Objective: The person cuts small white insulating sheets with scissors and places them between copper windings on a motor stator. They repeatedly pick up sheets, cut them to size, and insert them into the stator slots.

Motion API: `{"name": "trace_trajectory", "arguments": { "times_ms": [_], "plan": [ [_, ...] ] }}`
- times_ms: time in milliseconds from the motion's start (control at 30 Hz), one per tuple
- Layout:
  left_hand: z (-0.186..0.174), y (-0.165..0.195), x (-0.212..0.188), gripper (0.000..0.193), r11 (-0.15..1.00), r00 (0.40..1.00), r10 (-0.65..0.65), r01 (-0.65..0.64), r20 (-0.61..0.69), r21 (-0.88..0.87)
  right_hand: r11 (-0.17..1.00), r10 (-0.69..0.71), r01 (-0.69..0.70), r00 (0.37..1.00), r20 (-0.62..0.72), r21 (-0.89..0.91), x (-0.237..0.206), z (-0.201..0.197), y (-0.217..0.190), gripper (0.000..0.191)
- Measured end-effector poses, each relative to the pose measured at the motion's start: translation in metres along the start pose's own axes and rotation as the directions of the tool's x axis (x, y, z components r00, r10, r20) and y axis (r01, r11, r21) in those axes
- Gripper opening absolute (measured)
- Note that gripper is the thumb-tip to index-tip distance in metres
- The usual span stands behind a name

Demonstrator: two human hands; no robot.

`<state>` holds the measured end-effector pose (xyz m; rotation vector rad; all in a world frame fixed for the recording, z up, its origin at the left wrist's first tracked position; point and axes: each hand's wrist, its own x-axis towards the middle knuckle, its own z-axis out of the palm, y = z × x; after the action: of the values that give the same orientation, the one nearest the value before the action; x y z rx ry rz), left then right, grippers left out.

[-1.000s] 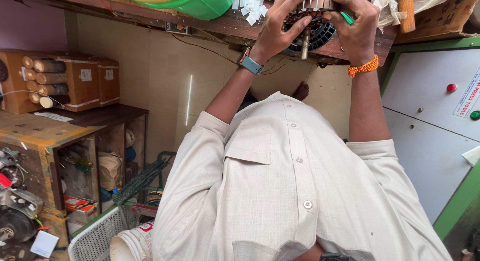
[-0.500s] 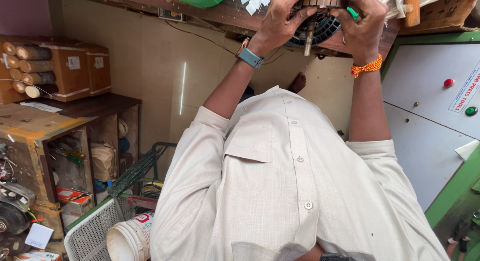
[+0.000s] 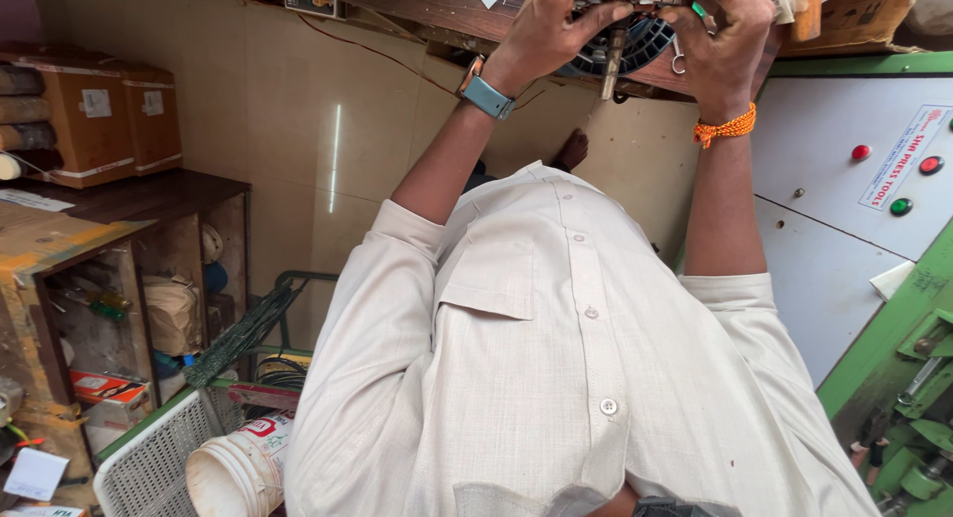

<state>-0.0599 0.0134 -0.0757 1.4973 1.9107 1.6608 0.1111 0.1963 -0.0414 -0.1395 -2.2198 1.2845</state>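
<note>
Though cut off in part by the top edge, seen closest: a pale buttoned shirt, both bare forearms reaching away from it. Further out, left hand with a blue watch and right hand with an orange thread, fingers curled and clamped on opposite sides of a round motor, its shaft pointing back toward the chest. Held at the edge of a wooden surface; resting on it or clear of it, cannot tell. Beyond and below, a bare foot on the tiled floor. Likely trouble: a loosened grip on such a heavy-looking lump, dropping it onto that foot; or fingertips nipped between motor and surface edge if pressed in carelessly.
</note>
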Motion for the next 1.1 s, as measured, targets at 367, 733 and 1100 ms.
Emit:
{"name": "trace_trajectory", "arguments": {
  "times_ms": [367,733,1100],
  "plan": [
    [-0.016,0.027,0.001,0.043,0.976,0.985,0.174,-0.172,0.003,-0.136,0.999,-0.026,0.024,0.997,0.070,0.025,0.002,0.000,-0.031,0.035],
    [-0.006,0.036,-0.013,0.044,0.985,0.985,0.168,-0.169,-0.049,-0.033,0.998,0.064,-0.063,0.997,0.041,-0.019,-0.012,0.003,-0.027,0.037],
    [-0.006,0.059,-0.010,0.036,0.954,0.943,0.280,-0.252,-0.182,0.162,0.997,0.021,-0.015,0.997,-0.077,0.071,-0.012,0.018,-0.031,0.033]
  ]
}}
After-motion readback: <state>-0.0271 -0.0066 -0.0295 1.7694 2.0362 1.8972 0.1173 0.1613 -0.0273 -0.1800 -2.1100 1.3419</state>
